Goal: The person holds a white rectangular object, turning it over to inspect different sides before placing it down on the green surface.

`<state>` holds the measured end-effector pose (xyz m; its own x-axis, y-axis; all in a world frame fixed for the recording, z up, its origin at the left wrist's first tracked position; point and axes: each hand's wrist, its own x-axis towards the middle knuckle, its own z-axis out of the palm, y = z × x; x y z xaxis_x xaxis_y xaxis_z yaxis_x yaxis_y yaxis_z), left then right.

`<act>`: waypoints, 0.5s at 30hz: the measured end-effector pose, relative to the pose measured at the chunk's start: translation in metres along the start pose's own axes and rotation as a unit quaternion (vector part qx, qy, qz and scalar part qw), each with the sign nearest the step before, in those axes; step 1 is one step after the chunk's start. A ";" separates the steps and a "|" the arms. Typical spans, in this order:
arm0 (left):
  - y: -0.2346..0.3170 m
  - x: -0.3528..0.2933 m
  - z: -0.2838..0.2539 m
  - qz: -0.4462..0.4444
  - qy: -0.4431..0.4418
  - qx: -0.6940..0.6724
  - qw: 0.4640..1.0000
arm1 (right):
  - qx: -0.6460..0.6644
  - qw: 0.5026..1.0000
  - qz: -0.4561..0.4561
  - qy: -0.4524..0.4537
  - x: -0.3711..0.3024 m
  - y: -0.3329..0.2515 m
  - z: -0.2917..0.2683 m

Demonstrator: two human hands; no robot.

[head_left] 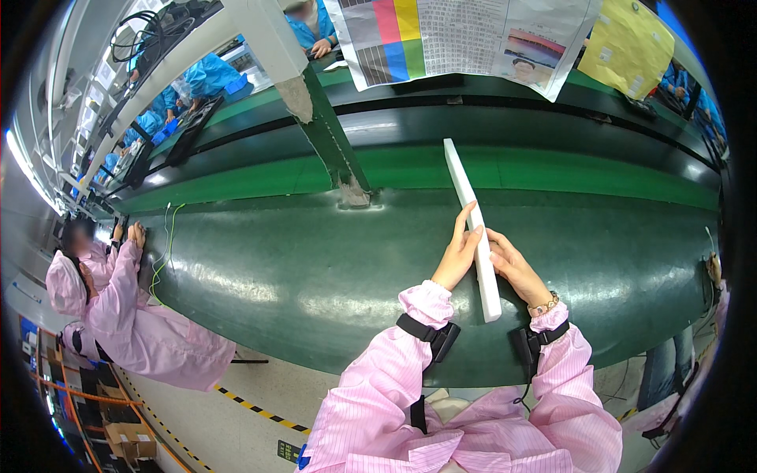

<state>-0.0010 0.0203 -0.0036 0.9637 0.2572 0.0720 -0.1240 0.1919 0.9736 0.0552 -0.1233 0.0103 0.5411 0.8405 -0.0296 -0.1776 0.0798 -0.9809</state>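
Observation:
A long, narrow white bar with a flat, box-like shape (461,178) is held tilted above the green work table (339,260), its far end pointing away from me. My left hand (456,256) grips it from the left side, index finger stretched along it and thumb pressed against it. From the other side, my right hand (514,266) is closed on the same bar, with the fingers partly behind it. What the bar is made of, or whether it holds anything, I cannot make out. Both forearms wear pink striped sleeves with black straps and small black devices.
A green metal post (335,150) stands at the table's far edge. Printed sheets (465,39) and a yellow bag (627,47) hang beyond it. Thin cables (167,244) lie at the left. A person in pink (130,307) sits left; another hand (714,270) shows far right.

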 end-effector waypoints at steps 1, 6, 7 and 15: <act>0.000 0.000 0.000 0.002 0.001 0.001 1.000 | 0.001 1.000 0.001 0.002 0.000 0.000 0.000; -0.001 0.000 -0.001 0.001 -0.001 0.003 1.000 | 0.006 1.000 0.005 -0.001 -0.001 -0.001 0.001; -0.001 0.000 -0.001 -0.005 0.001 -0.009 1.000 | 0.009 1.000 0.006 -0.001 -0.001 -0.001 0.001; -0.003 0.001 -0.001 0.000 0.001 -0.009 1.000 | 0.005 1.000 0.005 -0.001 -0.001 -0.001 0.000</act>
<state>0.0000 0.0206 -0.0067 0.9634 0.2584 0.0720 -0.1286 0.2095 0.9693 0.0550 -0.1241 0.0109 0.5374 0.8424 -0.0387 -0.1911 0.0769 -0.9786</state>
